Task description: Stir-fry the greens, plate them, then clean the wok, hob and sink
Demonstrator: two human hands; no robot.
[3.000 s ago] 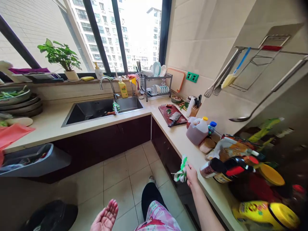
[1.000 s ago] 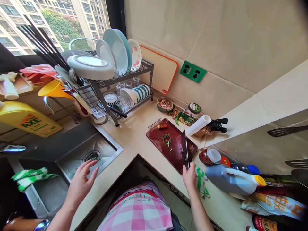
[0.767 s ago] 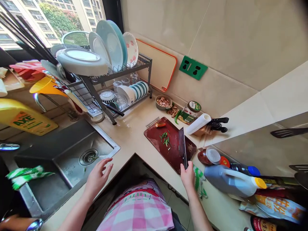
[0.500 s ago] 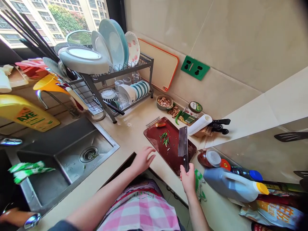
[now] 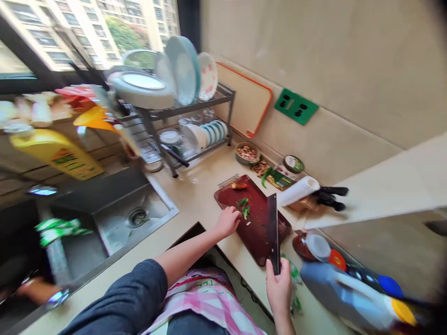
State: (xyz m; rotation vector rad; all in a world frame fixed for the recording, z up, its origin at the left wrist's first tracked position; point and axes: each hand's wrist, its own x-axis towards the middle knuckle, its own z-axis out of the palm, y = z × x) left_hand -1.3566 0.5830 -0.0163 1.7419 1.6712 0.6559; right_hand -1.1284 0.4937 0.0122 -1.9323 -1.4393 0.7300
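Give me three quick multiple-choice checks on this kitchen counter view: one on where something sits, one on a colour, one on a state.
1. Where do the chopped green pieces lie?
A. on the dark red rectangular cutting board
B. in the steel sink
C. in the metal dish rack

2. What colour is the wall socket plate?
A. white
B. green
C. orange

3. What is the right hand doing?
A. lying open and flat
B. gripping the black-handled cleaver
C. holding a plate

Answers: 1 A, the pieces rest on the board beside the left hand. 2 B, the plate is bright green on beige tile. 3 B, its fingers close round the cleaver's handle.
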